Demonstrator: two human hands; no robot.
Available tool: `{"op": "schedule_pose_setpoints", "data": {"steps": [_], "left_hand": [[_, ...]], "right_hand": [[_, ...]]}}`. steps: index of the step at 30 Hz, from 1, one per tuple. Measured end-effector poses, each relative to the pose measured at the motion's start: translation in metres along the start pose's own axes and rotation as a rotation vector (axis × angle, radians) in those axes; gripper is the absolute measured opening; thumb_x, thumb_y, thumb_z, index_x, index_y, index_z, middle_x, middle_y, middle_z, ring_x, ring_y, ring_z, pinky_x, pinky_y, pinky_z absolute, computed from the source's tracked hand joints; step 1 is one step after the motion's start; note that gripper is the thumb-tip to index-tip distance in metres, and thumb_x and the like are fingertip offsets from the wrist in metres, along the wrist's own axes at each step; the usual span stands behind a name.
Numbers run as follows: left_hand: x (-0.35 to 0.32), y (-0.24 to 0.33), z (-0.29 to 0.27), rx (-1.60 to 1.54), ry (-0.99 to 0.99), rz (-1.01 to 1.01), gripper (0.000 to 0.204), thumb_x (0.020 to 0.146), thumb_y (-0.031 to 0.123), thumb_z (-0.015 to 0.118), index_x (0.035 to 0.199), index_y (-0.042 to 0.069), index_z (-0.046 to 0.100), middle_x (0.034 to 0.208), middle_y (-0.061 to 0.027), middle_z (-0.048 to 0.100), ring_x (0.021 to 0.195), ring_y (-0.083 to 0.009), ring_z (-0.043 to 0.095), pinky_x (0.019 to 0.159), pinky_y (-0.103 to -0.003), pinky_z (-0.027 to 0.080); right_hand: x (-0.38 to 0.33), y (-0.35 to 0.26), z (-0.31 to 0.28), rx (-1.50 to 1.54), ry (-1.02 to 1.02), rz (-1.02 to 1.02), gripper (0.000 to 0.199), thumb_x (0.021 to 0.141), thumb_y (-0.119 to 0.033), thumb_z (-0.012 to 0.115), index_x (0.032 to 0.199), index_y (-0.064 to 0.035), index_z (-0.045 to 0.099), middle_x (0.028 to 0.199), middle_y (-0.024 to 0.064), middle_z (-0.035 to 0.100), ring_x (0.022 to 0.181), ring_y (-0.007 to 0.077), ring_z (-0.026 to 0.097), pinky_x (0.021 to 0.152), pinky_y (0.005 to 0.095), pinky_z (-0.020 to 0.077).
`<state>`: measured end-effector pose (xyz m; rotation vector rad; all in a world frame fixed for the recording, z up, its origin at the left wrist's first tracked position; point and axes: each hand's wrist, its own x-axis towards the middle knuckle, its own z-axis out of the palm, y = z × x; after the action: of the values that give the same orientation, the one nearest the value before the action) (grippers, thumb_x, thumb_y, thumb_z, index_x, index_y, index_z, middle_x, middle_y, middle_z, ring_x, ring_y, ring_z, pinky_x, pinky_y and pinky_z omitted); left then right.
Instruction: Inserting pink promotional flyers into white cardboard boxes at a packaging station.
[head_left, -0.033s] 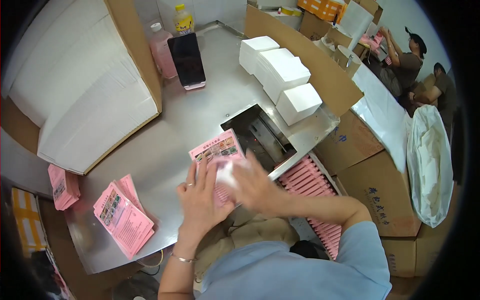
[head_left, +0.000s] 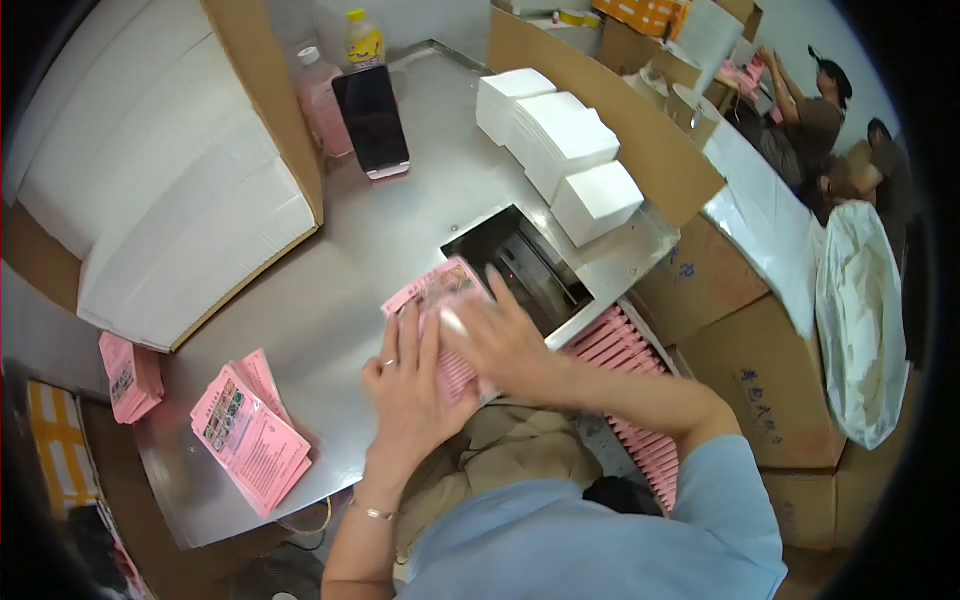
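A pink printed packet [head_left: 420, 288] with food pictures lies on the metal table at its near edge, beside a rectangular opening. My left hand [head_left: 412, 380] holds it from the near left, fingers along its left side and thumb near its lower edge. Over the packet's right side bends my right hand [head_left: 500, 345], slightly blurred, one finger sticking out toward the opening. Its other fingers are curled in against something shiny and whitish, perhaps clear film, which they mostly hide.
On the metal table [head_left: 370, 270], pink printed packets [head_left: 245, 430] lie at the left, with another pile [head_left: 130, 375] beyond. White stacks [head_left: 565, 140] stand near the rectangular opening [head_left: 520, 270]. A phone [head_left: 372, 120] leans before bottles. Pink packs [head_left: 640, 440] fill a box at right. Two people sit farther off.
My right hand has shifted a little left and up over the packet, and less of the whitish material shows beneath it. My left hand has moved slightly right.
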<state>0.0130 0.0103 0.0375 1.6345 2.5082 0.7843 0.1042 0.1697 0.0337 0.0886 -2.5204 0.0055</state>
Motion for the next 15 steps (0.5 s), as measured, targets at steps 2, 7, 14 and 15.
{"op": "schedule_pose_setpoints", "data": {"steps": [2, 7, 14, 15], "left_hand": [[0.007, 0.008, 0.007, 0.045, 0.256, -0.014, 0.100, 0.061, 0.043, 0.079, 0.146, 0.004, 0.042, 0.152, -0.0199, 0.043, 0.144, -0.0453, 0.031, 0.111, -0.063, 0.022], [-0.009, -0.006, 0.001, 0.203, 0.101, 0.024, 0.069, 0.076, 0.044, 0.074, 0.135, 0.011, 0.058, 0.151, -0.0216, 0.039, 0.136, -0.0472, 0.036, 0.104, -0.059, 0.031], [0.006, 0.013, 0.008, 0.360, 0.194, -0.034, 0.060, 0.081, 0.051, 0.070, 0.130, 0.018, 0.062, 0.131, -0.0192, 0.050, 0.106, -0.0384, 0.048, 0.083, -0.047, 0.036], [0.006, 0.010, 0.008, 0.359, 0.194, -0.038, 0.060, 0.081, 0.051, 0.070, 0.130, 0.018, 0.062, 0.131, -0.0192, 0.050, 0.106, -0.0384, 0.048, 0.083, -0.047, 0.036]], "right_hand": [[0.036, -0.003, 0.008, -0.014, -0.198, -0.007, 0.040, 0.077, -0.019, 0.066, 0.113, -0.0020, 0.065, 0.095, 0.0121, 0.067, 0.097, 0.0291, 0.064, 0.101, 0.0649, 0.0340], [-0.002, 0.010, -0.022, 0.155, -0.134, 0.063, 0.028, 0.071, -0.012, 0.067, 0.098, -0.0034, 0.067, 0.089, 0.0126, 0.064, 0.087, 0.0322, 0.062, 0.085, 0.0438, 0.0508], [-0.022, 0.149, -0.034, -0.425, 0.136, 0.528, 0.018, 0.086, -0.024, 0.067, 0.090, -0.0068, 0.069, 0.088, 0.0087, 0.059, 0.094, 0.0279, 0.054, 0.082, 0.0453, 0.0409], [-0.024, 0.144, -0.034, -0.394, 0.134, 0.545, 0.017, 0.086, -0.024, 0.067, 0.087, -0.0076, 0.070, 0.087, 0.0084, 0.058, 0.093, 0.0277, 0.054, 0.081, 0.0448, 0.0413]]}}
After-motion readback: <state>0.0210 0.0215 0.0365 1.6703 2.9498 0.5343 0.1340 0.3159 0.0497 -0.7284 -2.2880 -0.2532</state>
